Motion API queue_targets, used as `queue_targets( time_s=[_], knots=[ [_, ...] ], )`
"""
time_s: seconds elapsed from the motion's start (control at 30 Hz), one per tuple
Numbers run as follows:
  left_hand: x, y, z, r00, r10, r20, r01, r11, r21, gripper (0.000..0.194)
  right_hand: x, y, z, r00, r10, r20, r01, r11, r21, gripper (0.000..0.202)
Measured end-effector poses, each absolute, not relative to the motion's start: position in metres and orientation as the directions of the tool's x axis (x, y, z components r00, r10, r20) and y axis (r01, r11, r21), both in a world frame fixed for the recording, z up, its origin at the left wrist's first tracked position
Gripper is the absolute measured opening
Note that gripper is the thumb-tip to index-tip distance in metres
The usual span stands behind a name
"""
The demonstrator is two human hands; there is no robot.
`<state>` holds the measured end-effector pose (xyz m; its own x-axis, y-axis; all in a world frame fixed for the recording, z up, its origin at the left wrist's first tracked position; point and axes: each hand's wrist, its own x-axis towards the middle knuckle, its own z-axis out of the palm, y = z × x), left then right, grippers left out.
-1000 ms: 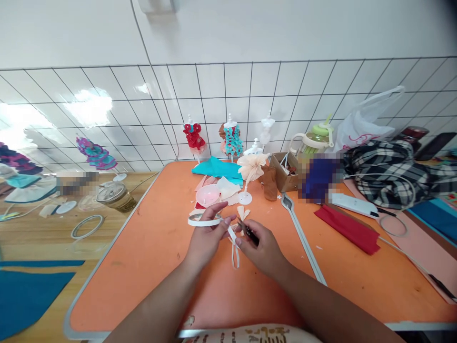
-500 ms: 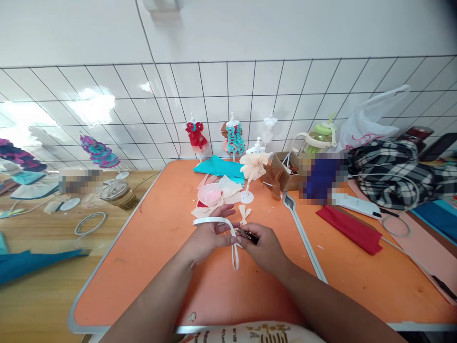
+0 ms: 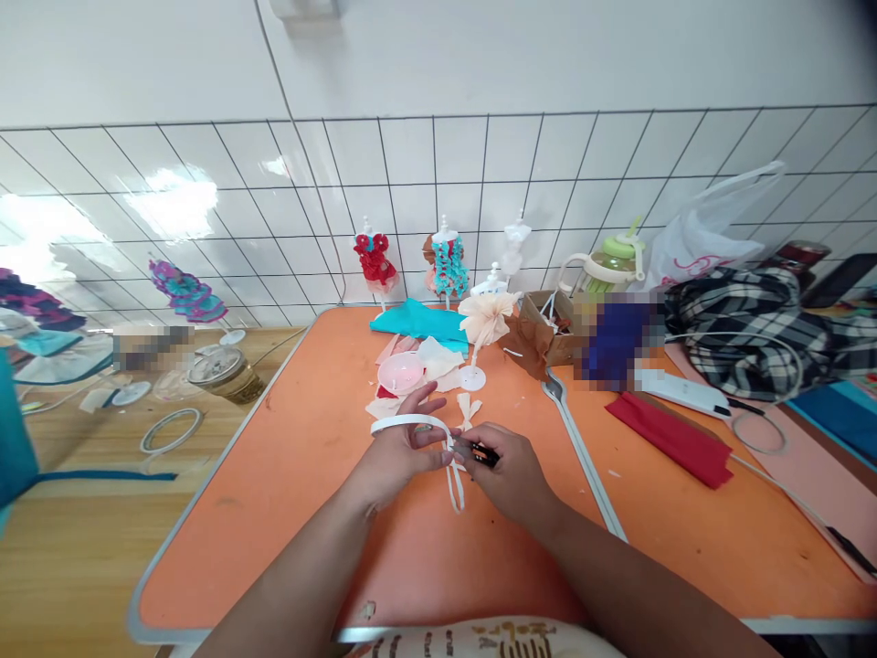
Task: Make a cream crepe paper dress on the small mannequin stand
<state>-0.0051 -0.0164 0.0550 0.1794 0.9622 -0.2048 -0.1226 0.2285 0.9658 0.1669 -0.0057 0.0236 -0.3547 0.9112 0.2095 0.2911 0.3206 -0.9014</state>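
Between thumb and fingers, my left hand (image 3: 401, 461) grips a curved white band (image 3: 409, 419), which arches over the hand. A thin white ribbon loop (image 3: 457, 493) hangs from the band's near end. My right hand (image 3: 519, 477) is closed around small black-handled snips (image 3: 485, 453), with their metal end against the band where both hands' fingertips meet. The blades are too small to tell whether they are apart. Just beyond the fingers lies a cream fabric bow (image 3: 469, 408).
Behind the hands are a pink bowl (image 3: 400, 374), turquoise cloth (image 3: 419, 323) and a small stand with a cream fabric flower (image 3: 488, 316). Dressed mini mannequins (image 3: 449, 263) line the tiled wall. A zipper (image 3: 589, 466) and red cloth (image 3: 670, 440) lie to the right, near a cardboard box (image 3: 563, 347).
The snips have shifted slightly against the band, and the ribbon loop has swung a little right. At far left, a blue cloth has been lifted and moved.
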Motion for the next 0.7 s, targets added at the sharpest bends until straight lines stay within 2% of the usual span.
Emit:
queue_targets(
  time_s=[0.2, 0.43, 0.7],
  knots=[
    [-0.0010, -0.0173, 0.0517, 0.186, 0.962, -0.199, -0.223, 0.239, 0.945, 0.101, 0.1691, -0.0034, 0.0252, -0.377, 0.894, 0.243, 0.295, 0.365, -0.883, 0.014],
    [0.0008, -0.0176, 0.0528, 0.184, 0.970, -0.162, -0.237, 0.203, 0.950, 0.105, 0.1695, -0.0032, 0.0264, -0.392, 0.898, 0.200, 0.287, 0.325, -0.901, 0.017],
    [-0.0055, -0.0185, 0.0538, 0.244, 0.948, -0.204, -0.266, 0.268, 0.926, 0.107, 0.1711, -0.0016, 0.0238, -0.347, 0.911, 0.221, 0.398, 0.357, -0.845, 0.020]
  ],
)
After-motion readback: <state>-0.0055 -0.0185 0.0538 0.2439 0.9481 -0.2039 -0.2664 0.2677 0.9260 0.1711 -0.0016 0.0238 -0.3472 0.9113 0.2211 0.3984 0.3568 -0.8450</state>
